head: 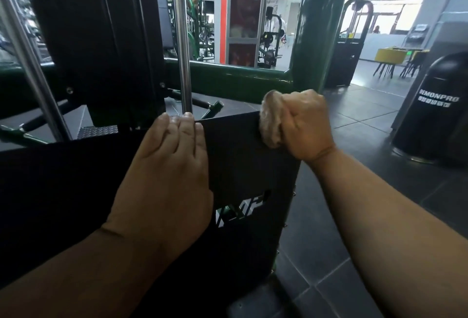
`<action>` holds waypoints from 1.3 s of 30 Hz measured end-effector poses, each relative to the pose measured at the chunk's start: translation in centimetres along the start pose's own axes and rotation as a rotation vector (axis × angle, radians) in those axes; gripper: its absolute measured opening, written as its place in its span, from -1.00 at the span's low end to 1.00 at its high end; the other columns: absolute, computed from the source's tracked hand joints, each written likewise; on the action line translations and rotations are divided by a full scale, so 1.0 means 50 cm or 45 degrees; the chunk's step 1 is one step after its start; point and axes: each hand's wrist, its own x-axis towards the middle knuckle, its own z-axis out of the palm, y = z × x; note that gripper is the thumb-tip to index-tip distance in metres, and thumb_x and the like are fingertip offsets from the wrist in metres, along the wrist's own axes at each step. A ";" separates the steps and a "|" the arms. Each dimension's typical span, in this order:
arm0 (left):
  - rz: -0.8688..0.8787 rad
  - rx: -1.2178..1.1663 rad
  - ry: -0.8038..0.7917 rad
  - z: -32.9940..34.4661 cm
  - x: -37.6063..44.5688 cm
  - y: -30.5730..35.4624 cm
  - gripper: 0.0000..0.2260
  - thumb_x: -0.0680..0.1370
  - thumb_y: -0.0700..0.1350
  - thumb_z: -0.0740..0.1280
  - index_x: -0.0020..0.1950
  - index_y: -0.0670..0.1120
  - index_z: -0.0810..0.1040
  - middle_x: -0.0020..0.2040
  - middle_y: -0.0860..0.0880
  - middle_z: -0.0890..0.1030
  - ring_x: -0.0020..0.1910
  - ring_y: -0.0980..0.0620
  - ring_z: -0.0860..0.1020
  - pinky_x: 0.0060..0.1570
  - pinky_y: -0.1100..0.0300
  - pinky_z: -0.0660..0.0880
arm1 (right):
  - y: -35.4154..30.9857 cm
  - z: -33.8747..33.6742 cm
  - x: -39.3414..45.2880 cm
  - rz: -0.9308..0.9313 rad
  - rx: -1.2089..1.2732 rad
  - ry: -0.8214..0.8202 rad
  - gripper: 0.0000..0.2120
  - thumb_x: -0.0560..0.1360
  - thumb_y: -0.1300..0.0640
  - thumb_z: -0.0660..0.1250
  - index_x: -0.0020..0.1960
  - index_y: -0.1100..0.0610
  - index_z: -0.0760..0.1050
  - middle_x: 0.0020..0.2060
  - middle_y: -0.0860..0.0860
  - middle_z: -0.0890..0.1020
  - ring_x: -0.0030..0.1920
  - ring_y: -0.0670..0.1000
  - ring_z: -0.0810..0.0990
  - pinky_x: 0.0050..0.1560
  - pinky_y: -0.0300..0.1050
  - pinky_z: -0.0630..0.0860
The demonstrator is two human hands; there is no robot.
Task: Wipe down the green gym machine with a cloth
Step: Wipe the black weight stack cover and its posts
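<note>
Beige cloth (269, 120) is bunched in the gripping right hand (304, 125), pressing on the black panel's (243, 160) top right corner. The left hand (169, 165) is lying flat, fingers straight, bracing the panel's top edge. Firm strokes along that edge, then the green frame (228, 77) behind, would be cleaning best.

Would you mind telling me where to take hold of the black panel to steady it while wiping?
Probably its top edge, from above. The panel stands upright with that edge free between the hands: left hand lies flat over it, right hand presses the cloth at its right corner.
</note>
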 end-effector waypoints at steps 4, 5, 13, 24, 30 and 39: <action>-0.036 -0.046 0.004 -0.006 0.002 0.002 -0.25 0.50 0.11 0.10 0.57 -0.35 0.34 0.46 -0.37 0.47 0.46 -0.32 0.44 0.61 -0.20 0.09 | 0.117 -0.028 -0.001 0.232 0.076 -0.024 -0.54 0.76 -0.04 0.16 -0.22 0.07 0.62 -0.20 -0.04 0.63 -0.08 0.17 0.62 0.05 0.25 0.53; -0.043 -0.052 -0.004 -0.009 0.003 0.004 -0.24 0.50 0.11 0.10 0.57 -0.35 0.34 0.44 -0.37 0.49 0.44 -0.32 0.46 0.61 -0.20 0.10 | 0.128 -0.032 0.003 0.284 0.086 -0.069 -0.54 0.77 -0.07 0.13 -0.11 0.07 0.67 -0.06 -0.01 0.68 0.06 0.17 0.63 0.16 0.24 0.52; -0.078 0.000 -0.036 -0.029 0.023 0.028 -0.28 0.48 0.16 0.09 0.45 -0.31 0.51 0.20 -0.32 0.62 0.19 -0.27 0.57 0.56 -0.19 0.17 | 0.068 -0.047 0.005 0.387 -0.045 -0.234 -0.59 0.71 0.05 0.12 -0.31 0.01 0.41 -0.30 -0.07 0.52 -0.17 0.16 0.52 -0.05 0.08 0.46; -0.069 0.062 0.043 0.007 0.034 0.017 -0.28 0.49 0.12 0.04 0.43 -0.38 0.49 0.16 -0.34 0.60 0.12 -0.30 0.57 0.52 -0.19 0.13 | 0.117 -0.050 0.065 -0.019 -0.106 -0.347 -0.57 0.65 0.10 0.10 -0.39 -0.08 0.27 -0.42 -0.12 0.39 -0.29 0.09 0.36 -0.11 0.15 0.45; -0.078 0.084 0.116 0.035 0.034 0.015 -0.38 0.57 0.03 0.15 0.49 -0.38 0.42 0.19 -0.35 0.57 0.18 -0.32 0.55 0.56 -0.22 0.10 | 0.073 -0.021 0.003 0.214 -0.049 -0.142 -0.57 0.67 0.11 0.15 -0.38 0.00 0.37 -0.40 -0.15 0.45 -0.20 0.11 0.43 -0.02 0.12 0.41; -0.107 0.172 0.105 0.047 0.031 0.021 -0.39 0.58 -0.03 0.28 0.49 -0.43 0.36 0.25 -0.36 0.52 0.25 -0.31 0.50 0.57 -0.23 0.02 | -0.091 0.001 -0.001 0.143 -0.130 -0.124 -0.60 0.69 -0.06 0.05 -0.32 -0.03 0.26 -0.40 -0.16 0.37 -0.20 0.10 0.39 -0.02 0.18 0.38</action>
